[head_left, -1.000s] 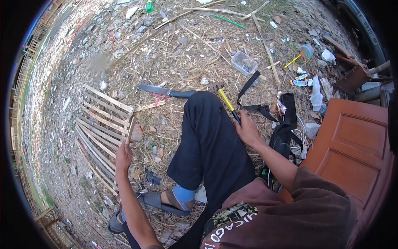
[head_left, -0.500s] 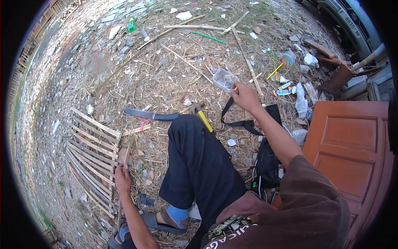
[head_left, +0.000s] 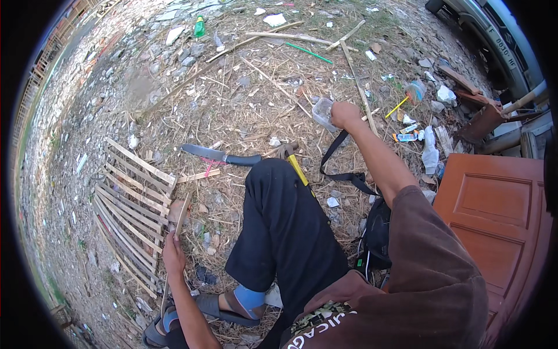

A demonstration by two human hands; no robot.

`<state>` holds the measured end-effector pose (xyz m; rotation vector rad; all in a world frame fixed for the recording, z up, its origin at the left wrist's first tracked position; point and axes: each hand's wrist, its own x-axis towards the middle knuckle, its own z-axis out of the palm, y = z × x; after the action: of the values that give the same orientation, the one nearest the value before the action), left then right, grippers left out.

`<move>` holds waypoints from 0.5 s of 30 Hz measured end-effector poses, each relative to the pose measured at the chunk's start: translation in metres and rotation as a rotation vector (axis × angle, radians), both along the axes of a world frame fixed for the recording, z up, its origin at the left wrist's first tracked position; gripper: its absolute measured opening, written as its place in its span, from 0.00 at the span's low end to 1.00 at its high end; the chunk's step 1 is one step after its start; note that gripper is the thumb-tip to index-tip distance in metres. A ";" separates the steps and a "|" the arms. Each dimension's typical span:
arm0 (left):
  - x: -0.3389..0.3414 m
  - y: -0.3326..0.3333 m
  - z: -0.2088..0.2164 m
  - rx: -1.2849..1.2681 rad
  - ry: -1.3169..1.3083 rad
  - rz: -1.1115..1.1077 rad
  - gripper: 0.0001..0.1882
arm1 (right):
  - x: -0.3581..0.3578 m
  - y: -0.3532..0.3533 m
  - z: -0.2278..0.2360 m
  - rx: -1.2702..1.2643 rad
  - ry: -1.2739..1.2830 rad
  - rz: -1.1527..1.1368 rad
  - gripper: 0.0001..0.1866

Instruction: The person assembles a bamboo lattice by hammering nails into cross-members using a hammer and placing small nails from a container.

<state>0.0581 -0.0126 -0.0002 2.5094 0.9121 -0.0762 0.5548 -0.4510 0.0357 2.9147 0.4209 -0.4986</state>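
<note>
My left hand (head_left: 173, 254), at the lower left, is closed on a thin wooden strip (head_left: 183, 214) that points up and away. Just left of it lies a slatted wooden panel (head_left: 131, 200), its slats fanned side by side on crosspieces. My right arm is stretched forward, with my right hand (head_left: 347, 114) at the right side of a clear plastic container (head_left: 321, 110). Its fingers are curled down and mostly hidden, so what they hold does not show. Between my hands lie a yellow-handled hammer (head_left: 296, 168) and a large dark-handled knife (head_left: 221, 156).
A black bag (head_left: 376, 232) with a strap (head_left: 330, 160) lies right of my bent leg. A brown panelled door (head_left: 494, 209) is at the right, with a vehicle (head_left: 500, 43) beyond. Straw, stones, wood strips, litter and a green bottle (head_left: 199, 27) cover the ground.
My right hand has moved farther over the container's side, its fingers now more hidden. The strip in my left hand has tilted to the right. The whole view has shifted slightly.
</note>
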 end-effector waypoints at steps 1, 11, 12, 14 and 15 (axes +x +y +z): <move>0.001 -0.002 0.004 -0.034 0.029 0.017 0.17 | -0.002 0.003 0.004 -0.004 0.002 0.003 0.15; -0.008 0.003 -0.006 -0.023 -0.090 0.002 0.15 | 0.006 -0.005 -0.014 0.025 -0.070 0.059 0.11; -0.007 0.003 -0.004 -0.046 -0.086 0.005 0.15 | 0.010 -0.010 -0.015 0.024 -0.073 0.062 0.11; -0.009 0.005 0.001 -0.062 -0.085 0.015 0.15 | 0.019 -0.016 -0.012 0.176 0.056 0.024 0.12; -0.010 0.006 0.002 -0.075 -0.081 0.026 0.15 | 0.025 -0.020 -0.012 0.179 0.055 0.030 0.12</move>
<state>0.0481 -0.0070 0.0021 2.4126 0.8917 -0.0002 0.5798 -0.4707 0.0232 3.0654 0.5427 -0.5647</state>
